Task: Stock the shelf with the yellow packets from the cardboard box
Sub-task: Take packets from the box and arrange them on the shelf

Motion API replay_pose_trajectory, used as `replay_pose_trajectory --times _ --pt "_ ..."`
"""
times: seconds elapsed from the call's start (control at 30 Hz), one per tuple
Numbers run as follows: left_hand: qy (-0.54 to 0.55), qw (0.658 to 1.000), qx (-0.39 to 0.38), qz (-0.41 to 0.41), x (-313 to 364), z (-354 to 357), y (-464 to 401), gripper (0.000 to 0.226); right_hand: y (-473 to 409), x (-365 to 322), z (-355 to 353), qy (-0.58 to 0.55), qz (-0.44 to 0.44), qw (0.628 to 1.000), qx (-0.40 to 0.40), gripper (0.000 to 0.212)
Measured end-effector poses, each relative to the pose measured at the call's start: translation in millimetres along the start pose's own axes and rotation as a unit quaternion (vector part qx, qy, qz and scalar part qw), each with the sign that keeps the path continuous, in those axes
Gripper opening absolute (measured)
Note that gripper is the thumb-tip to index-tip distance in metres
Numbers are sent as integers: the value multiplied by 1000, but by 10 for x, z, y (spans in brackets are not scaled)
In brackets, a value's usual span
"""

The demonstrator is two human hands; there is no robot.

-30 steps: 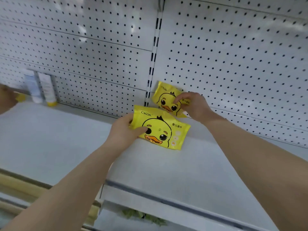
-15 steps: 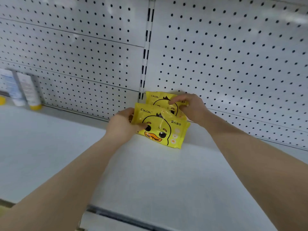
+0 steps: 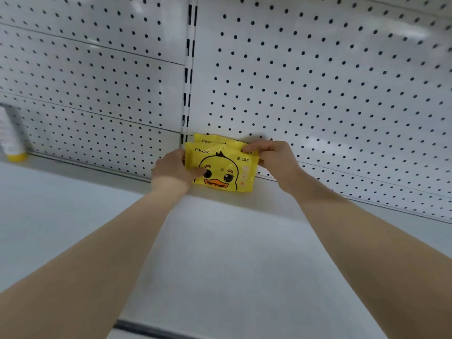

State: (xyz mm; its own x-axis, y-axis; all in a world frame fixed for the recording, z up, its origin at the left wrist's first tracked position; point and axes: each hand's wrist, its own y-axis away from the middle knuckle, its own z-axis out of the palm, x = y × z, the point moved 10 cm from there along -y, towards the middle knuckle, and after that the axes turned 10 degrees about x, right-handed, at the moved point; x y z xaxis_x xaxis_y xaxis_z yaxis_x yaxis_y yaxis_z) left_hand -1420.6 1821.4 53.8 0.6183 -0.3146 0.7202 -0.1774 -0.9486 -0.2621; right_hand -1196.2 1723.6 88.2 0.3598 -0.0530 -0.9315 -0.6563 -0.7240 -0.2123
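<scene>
Yellow front packet (image 3: 221, 171) pinched between left hand (image 3: 175, 171) and right hand (image 3: 276, 155).

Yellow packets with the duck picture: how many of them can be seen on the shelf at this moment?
2. The front packet stands between the left hand and the right hand. The rear packet stands directly behind it, against the pegboard. More could be hidden behind them.

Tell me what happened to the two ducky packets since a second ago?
The left hand pushed the front duck packet back along the shelf until it stands overlapping the rear duck packet by the pegboard. The right hand, which held the rear packet, now pinches the front one's right edge. The rear packet stayed put, and the left hand kept its grip.
</scene>
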Motion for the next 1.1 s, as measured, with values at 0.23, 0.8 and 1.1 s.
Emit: replay_pose_trajectory --times 0.23,0.8,1.1 --pt "20 1000 14 8 46 34 8 45 389 -105 -120 130 -60 984 105 42" --pt "78 997 -14 3 22 -120 269 61 710 -17 -211 212 -33 969 121 57" --pt "146 985 -35 81 385 -473 1030 48 1598 -253 -292 214 -106 965 107 48"
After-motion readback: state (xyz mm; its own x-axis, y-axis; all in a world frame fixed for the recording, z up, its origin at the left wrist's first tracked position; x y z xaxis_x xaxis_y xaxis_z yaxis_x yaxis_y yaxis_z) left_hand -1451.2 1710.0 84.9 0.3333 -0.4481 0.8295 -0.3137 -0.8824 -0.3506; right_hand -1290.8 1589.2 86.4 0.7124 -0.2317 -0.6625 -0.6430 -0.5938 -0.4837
